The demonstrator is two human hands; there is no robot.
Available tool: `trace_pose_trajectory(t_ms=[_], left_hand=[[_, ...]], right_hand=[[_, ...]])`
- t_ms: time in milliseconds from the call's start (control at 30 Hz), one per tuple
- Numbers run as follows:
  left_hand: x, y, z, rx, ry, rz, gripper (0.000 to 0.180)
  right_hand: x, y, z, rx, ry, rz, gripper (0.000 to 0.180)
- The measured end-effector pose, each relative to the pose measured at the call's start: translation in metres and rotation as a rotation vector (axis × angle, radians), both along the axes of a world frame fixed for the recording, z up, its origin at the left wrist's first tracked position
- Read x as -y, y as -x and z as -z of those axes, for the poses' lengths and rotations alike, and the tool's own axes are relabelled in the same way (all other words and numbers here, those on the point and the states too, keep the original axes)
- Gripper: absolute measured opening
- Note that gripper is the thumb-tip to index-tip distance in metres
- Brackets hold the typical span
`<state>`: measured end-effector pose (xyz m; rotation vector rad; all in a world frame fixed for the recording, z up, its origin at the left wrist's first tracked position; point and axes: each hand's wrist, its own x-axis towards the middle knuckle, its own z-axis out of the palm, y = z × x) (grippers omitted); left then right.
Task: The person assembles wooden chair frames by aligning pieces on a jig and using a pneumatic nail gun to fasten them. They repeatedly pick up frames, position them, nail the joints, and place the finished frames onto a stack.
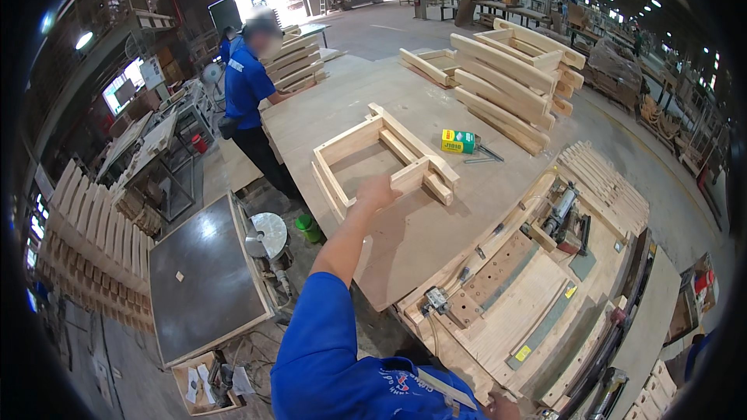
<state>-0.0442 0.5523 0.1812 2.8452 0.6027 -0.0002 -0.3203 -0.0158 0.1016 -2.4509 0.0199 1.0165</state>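
My left hand (377, 191) reaches out over the large table and is closed on the near rail of a pale wooden frame (354, 142). The frame lies on the tabletop, its bars joined around an opening, with short ends jutting out at the right. Low at the picture's edge, close to my body, my right hand (504, 407) shows only in part; its fingers are cut off from view. A green and yellow can (459, 141) lies just right of the frame, beside some thin metal rods (486, 155).
Stacked wooden frames (510, 82) stand at the table's far right. A wooden jig bench (513, 295) with clamps and an air cylinder (559, 210) adjoins the near right. A co-worker in blue (247, 85) stands at the far left. A dark-topped table (204, 272) sits left, near a green bucket (308, 227).
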Motion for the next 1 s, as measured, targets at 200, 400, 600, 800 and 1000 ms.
trace_pose_trajectory(t_ms=[200,400,600,800,1000], left_hand=[[0.011,-0.003,-0.003,-0.008,-0.028,-0.033,0.061],[0.019,-0.007,-0.004,0.019,-0.045,-0.050,0.062],[0.017,0.008,-0.008,0.039,-0.085,-0.094,0.061],[0.028,-0.005,-0.013,-0.023,-0.038,-0.046,0.072],[0.121,-0.122,0.011,0.314,-0.056,0.549,0.091]], right_hand=[[0.031,0.000,0.007,-0.039,0.050,0.033,0.060],[0.037,-0.022,0.014,-0.009,0.033,-0.059,0.061],[0.033,-0.048,0.024,0.016,-0.012,-0.194,0.061],[0.053,-0.045,0.025,0.023,-0.030,-0.416,0.062],[-0.047,-0.066,0.002,0.008,-0.828,-0.479,0.045]])
